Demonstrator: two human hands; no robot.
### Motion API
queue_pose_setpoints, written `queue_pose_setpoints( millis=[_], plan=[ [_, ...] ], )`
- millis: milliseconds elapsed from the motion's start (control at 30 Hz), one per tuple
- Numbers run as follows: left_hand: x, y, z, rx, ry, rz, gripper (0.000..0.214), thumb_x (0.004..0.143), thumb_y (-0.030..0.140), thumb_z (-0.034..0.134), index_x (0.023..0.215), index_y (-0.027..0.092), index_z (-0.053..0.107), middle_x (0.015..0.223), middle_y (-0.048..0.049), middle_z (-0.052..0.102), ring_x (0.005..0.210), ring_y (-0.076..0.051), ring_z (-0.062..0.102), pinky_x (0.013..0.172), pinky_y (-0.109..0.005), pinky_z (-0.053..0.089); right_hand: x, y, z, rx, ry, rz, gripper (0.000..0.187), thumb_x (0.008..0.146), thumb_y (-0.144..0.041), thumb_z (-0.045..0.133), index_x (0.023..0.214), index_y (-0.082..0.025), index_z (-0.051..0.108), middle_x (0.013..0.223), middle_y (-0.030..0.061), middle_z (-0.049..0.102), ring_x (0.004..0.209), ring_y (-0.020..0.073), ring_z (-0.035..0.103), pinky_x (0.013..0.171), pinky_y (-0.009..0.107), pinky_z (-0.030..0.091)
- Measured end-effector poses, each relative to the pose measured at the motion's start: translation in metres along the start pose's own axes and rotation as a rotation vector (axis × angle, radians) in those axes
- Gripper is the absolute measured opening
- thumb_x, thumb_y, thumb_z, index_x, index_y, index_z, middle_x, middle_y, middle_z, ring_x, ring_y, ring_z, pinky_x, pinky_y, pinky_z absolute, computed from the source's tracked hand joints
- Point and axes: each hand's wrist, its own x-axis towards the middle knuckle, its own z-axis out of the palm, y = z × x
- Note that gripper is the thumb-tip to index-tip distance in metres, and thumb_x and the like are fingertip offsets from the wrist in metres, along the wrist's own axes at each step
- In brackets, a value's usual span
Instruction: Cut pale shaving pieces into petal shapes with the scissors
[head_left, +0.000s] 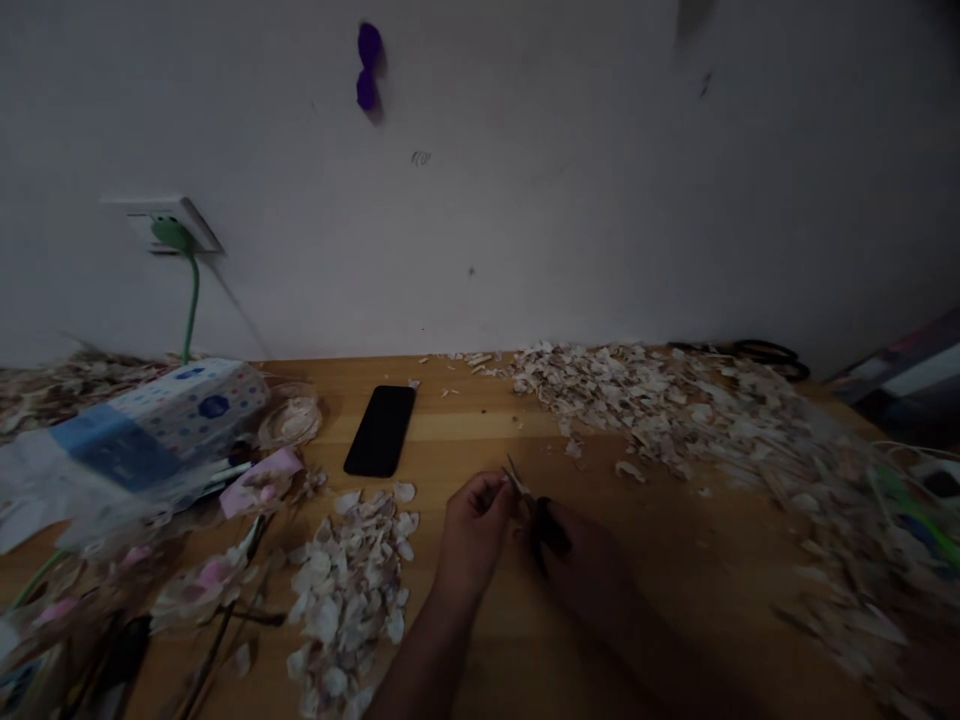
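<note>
The left hand (474,525) has its fingertips pinched together beside the blades of black-handled scissors (553,533), gripped in the right hand (592,565) above a wooden table (465,425); anything in the pinch is too dark to make out. A blue-and-white packet (161,420), contents hidden, lies at far left; a black phone (380,431) lies beyond the left hand; pale flakes (349,590) are heaped on both sides.
</note>
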Motion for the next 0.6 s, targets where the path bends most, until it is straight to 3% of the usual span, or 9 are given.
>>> queue_pose_setpoints(
  millis=[133, 433, 500, 600],
  plan=[
    [0.000, 0.009, -0.003, 0.198, 0.010, 0.124, 0.017, 0.073, 0.032, 0.068, 0.068, 0.016, 0.066, 0.062, -0.0003, 0.059, 0.060, -0.012, 0.050, 0.058, -0.021, 0.038, 0.000, 0.001, -0.002, -0.014, -0.015, -0.004, 0.020, 0.084, -0.040, 0.047, 0.085, -0.024, 0.059, 0.082, 0.0032, 0.068, 0.074, 0.0206, 0.062, 0.063, 0.027, 0.038],
    [0.003, 0.004, -0.016, 0.479, -0.066, 0.222, 0.015, 0.082, 0.029, 0.057, 0.078, 0.017, 0.063, 0.074, -0.0008, 0.059, 0.070, -0.014, 0.052, 0.065, -0.022, 0.039, 0.002, -0.001, -0.007, -0.043, -0.071, 0.002, 0.020, 0.084, -0.038, 0.046, 0.087, -0.024, 0.061, 0.086, 0.0039, 0.070, 0.079, 0.0225, 0.063, 0.065, 0.029, 0.040],
    [0.005, 0.003, -0.017, 0.434, -0.056, 0.215, 0.015, 0.081, 0.031, 0.060, 0.080, 0.017, 0.064, 0.076, -0.0011, 0.061, 0.072, -0.014, 0.053, 0.067, -0.022, 0.040, 0.002, 0.000, -0.007, -0.049, -0.067, -0.006, 0.021, 0.083, -0.038, 0.047, 0.086, -0.024, 0.062, 0.087, 0.0045, 0.070, 0.079, 0.0228, 0.063, 0.066, 0.029, 0.040],
    [0.007, 0.001, -0.016, 0.228, -0.089, 0.098, 0.019, 0.076, 0.036, 0.066, 0.081, 0.017, 0.065, 0.071, -0.0003, 0.062, 0.067, -0.013, 0.054, 0.065, -0.022, 0.040, 0.002, 0.000, -0.006, -0.022, -0.056, 0.001, 0.023, 0.083, -0.040, 0.047, 0.087, -0.024, 0.062, 0.089, 0.0050, 0.070, 0.079, 0.0229, 0.063, 0.066, 0.029, 0.041]
  ],
)
